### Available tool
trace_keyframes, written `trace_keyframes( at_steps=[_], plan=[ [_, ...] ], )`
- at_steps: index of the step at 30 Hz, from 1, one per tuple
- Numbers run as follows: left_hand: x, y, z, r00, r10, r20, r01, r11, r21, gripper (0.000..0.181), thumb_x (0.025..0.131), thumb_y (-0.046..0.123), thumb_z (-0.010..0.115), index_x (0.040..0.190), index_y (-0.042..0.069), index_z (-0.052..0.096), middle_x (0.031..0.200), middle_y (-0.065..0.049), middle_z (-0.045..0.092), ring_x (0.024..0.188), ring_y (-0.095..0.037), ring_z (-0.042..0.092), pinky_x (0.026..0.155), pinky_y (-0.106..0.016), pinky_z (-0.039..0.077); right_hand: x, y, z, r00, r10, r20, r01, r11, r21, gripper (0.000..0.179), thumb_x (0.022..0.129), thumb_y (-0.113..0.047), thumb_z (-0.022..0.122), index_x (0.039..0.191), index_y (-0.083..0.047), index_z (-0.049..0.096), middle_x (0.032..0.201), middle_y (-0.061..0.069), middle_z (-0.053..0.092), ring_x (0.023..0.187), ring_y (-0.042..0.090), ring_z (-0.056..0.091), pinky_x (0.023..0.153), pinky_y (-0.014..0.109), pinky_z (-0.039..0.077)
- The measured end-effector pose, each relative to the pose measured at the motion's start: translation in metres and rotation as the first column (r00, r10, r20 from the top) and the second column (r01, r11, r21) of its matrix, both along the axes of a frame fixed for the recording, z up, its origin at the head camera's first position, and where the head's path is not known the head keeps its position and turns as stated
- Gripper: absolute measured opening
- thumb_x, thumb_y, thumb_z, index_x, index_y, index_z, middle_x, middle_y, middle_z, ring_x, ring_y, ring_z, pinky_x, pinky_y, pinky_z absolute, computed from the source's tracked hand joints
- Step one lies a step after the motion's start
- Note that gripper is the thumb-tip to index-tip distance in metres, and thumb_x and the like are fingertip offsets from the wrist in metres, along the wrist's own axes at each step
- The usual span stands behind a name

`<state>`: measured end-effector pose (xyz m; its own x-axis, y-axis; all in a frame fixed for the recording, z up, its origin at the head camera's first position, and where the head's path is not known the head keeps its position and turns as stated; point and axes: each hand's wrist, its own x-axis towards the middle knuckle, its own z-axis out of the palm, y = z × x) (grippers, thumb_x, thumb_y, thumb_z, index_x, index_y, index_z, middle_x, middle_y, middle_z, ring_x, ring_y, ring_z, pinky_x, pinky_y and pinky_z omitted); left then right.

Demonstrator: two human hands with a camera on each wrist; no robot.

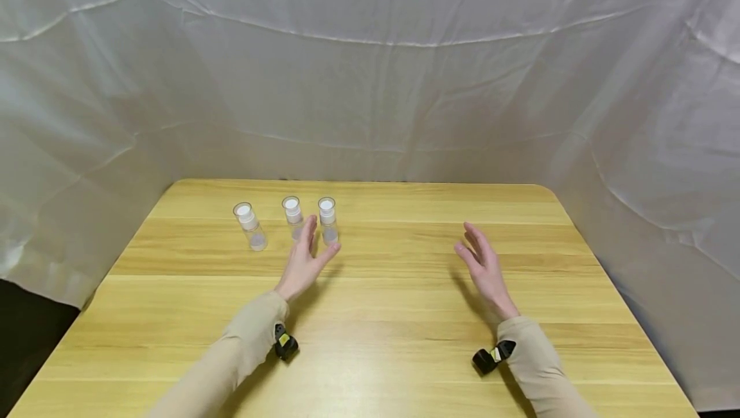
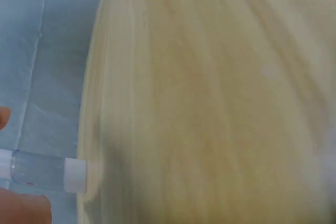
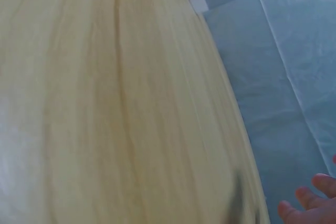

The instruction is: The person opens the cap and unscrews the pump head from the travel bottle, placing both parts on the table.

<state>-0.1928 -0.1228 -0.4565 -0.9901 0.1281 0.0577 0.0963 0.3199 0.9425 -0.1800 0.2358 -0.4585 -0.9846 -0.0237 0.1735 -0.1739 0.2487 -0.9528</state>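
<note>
beige sleeves (image 1: 231,354); hands (image 1: 303,262) (image 1: 487,273) spread, the left partly hiding middle bottle (image 1: 293,210); grey cloth (image 1: 370,97) beyond table (image 1: 393,315)

One table (image 1: 393,302), wood-grain top in yellow-brown bands running left to right, has rounded far corners and a pale sheen toward the near side. One fabric hanging (image 1: 399,90), silvery grey, creased, with long curving fold lines, spans the area behind the table's far edge and both sides, appearing bluish in the wrist views. One dark area (image 1: 26,347), nature unclear, lies below the fabric's lower left edge.
</note>
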Motion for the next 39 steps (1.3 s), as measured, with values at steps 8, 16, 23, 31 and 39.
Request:
trace_keyframes(
  at_steps=[8,16,23,31,39],
  plan=[
    [-0.022,0.013,-0.01,0.997,0.036,0.061,-0.043,0.994,0.104,0.089,0.099,0.021,0.065,0.16,0.0,0.005,0.169,-0.023,0.01,0.157,-0.038,0.011,0.132,-0.048,0.013,0.0,-0.005,-0.001,1.0,0.012,0.003,-0.012,1.0,-0.004,0.059,0.105,-0.015,0.051,0.156,0.002,0.027,0.165,0.024,0.023,0.154,0.044,0.021,0.129,0.06,0.018],
    [-0.036,0.022,-0.018,0.991,0.118,0.057,-0.123,0.988,0.095,0.074,0.097,0.013,0.065,0.157,0.001,0.023,0.162,-0.024,0.032,0.153,-0.04,0.028,0.13,-0.052,0.022,-0.003,-0.008,-0.002,1.0,0.025,0.005,-0.024,1.0,-0.017,0.059,0.105,-0.015,0.051,0.156,0.001,0.027,0.166,0.022,0.024,0.154,0.042,0.021,0.129,0.058,0.019],
    [-0.041,0.025,-0.023,0.98,0.198,-0.008,-0.197,0.979,0.061,0.047,0.096,0.007,0.066,0.138,-0.005,0.05,0.139,-0.027,0.058,0.135,-0.041,0.053,0.12,-0.052,0.041,-0.002,-0.008,-0.002,0.998,0.047,0.031,-0.046,0.999,-0.011,0.06,0.106,-0.019,0.051,0.157,0.0,0.025,0.167,0.02,0.022,0.154,0.041,0.02,0.129,0.059,0.02],
    [-0.033,0.03,-0.022,0.994,0.105,-0.028,-0.104,0.994,0.043,0.043,0.095,0.008,0.068,0.135,-0.004,0.055,0.135,-0.026,0.062,0.13,-0.041,0.057,0.117,-0.052,0.045,-0.002,-0.013,-0.001,0.997,0.055,0.047,-0.055,0.998,-0.004,0.059,0.106,-0.019,0.05,0.157,-0.001,0.027,0.167,0.019,0.023,0.153,0.041,0.024,0.127,0.059,0.023],
    [-0.018,0.042,-0.02,0.994,-0.107,0.013,0.106,0.992,0.07,0.047,0.093,0.003,0.068,0.137,-0.004,0.054,0.139,-0.024,0.061,0.134,-0.04,0.055,0.119,-0.051,0.043,0.0,-0.024,0.001,0.996,0.09,-0.008,-0.09,0.996,-0.017,0.056,0.104,-0.011,0.052,0.154,0.004,0.03,0.164,0.024,0.027,0.151,0.045,0.027,0.125,0.06,0.026]
  ],
)
